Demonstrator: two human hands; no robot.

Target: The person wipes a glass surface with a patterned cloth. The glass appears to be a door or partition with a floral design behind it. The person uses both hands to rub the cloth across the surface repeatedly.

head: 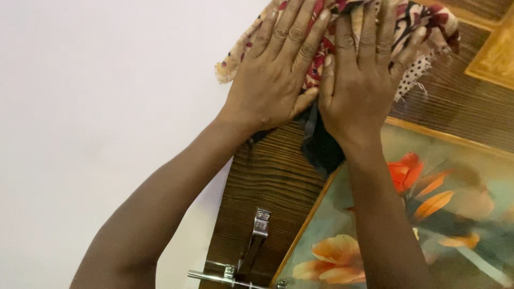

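Pressing flat: fingers (289,32) of the left hand (273,80) spread wide and laid side by side on a patterned cloth (423,27), cream with red flowers and a dotted, frayed edge. Same with the right hand (361,80), fingers extended and close together, palm down, thumb out toward the dotted corner. Nothing gripped by either; both simply bearing on the fabric, thumbs nearly touching over a dark piece of cloth (321,147) hanging just beneath the palms.

Judged from this: cloth already up against the top of a wooden door (267,176), bunched rather than smooth, one cream corner sticking out past the left edge and the dotted corner loose on the right. Pushing or tucking in hand, not finished; hard to tell how much fabric sits beyond the upper frame edge.

Outward along both bare forearms, reaching up from below. Door of dark, grained brown wood, carrying a gold-framed panel (450,203) painted with orange flowers on a greenish ground. Lower down, a shiny metal handle (251,251) on screwed brackets. Left of the door, a plain white wall (96,107). At the upper right corner, another gold-coloured moulding (495,53).
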